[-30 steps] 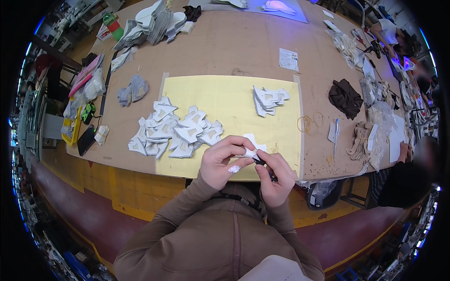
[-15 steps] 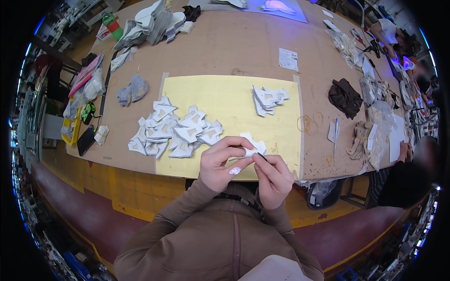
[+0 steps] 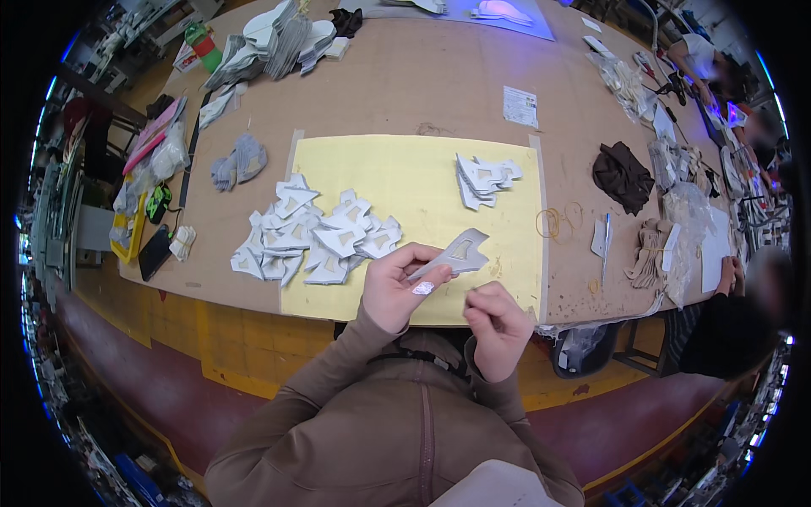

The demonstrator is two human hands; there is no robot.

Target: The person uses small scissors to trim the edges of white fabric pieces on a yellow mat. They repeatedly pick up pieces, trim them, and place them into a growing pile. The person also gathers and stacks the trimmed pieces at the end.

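My left hand point(image 3: 397, 287) pinches a greyish-white cut piece point(image 3: 463, 251) by its narrow end. The piece is flat, with a window-like opening and a notched wide end pointing up and right. My right hand point(image 3: 498, 321) is apart from it, lower and to the right, with fingers curled and thumb pressed against them; whatever they hold, if anything, is hidden. A loose heap of similar white pieces point(image 3: 338, 237) spreads over the left side of the yellow sheet point(image 3: 405, 169). At its far right lies a smaller, neater stack of such pieces point(image 3: 483, 179).
Right of the sheet are rubber bands point(image 3: 549, 223), a pen point(image 3: 606, 245), a dark brown cloth point(image 3: 623, 177) and bundled brown pieces point(image 3: 652, 253). Grey fabric point(image 3: 239, 162) and a phone point(image 3: 155, 253) lie left. Stacked pieces point(image 3: 274, 46) stand far left. A co-worker point(image 3: 726, 321) sits at right.
My right hand has come away from the piece, slightly down and right. The piece, bent between both hands before, now lies flatter in my left hand with its opening showing.
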